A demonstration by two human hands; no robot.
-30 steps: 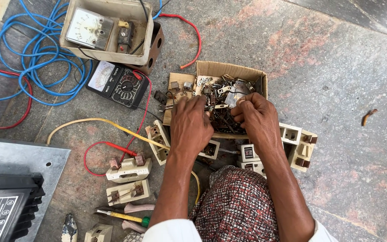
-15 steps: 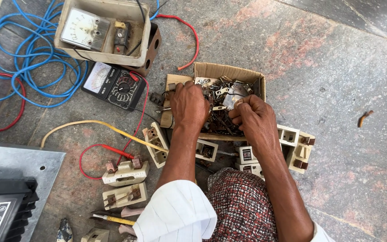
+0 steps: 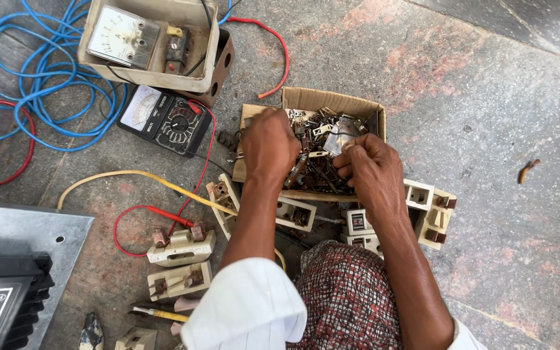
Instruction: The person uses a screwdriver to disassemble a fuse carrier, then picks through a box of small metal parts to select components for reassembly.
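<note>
An open cardboard box (image 3: 332,101) full of small metal parts (image 3: 315,129) sits on the stone floor in front of me. My left hand (image 3: 268,144) reaches into its left side, fingers curled down among the parts; what it grips is hidden. My right hand (image 3: 371,170) hovers over the box's right front, pinching a small flat metal piece (image 3: 336,144) between thumb and fingers. Cream-coloured porcelain fuse holders (image 3: 181,247) lie around my knees.
A black multimeter (image 3: 165,120) with red lead lies left of the box, beside a beige meter case (image 3: 150,40). Blue cable coils (image 3: 27,84) fill the far left. A grey metal panel (image 3: 24,233) is at lower left. More fuse holders (image 3: 430,214) lie at right.
The view shifted slightly. My left hand moved a little deeper into the box's left side, and my right hand lifted a flat metal piece from the parts.
</note>
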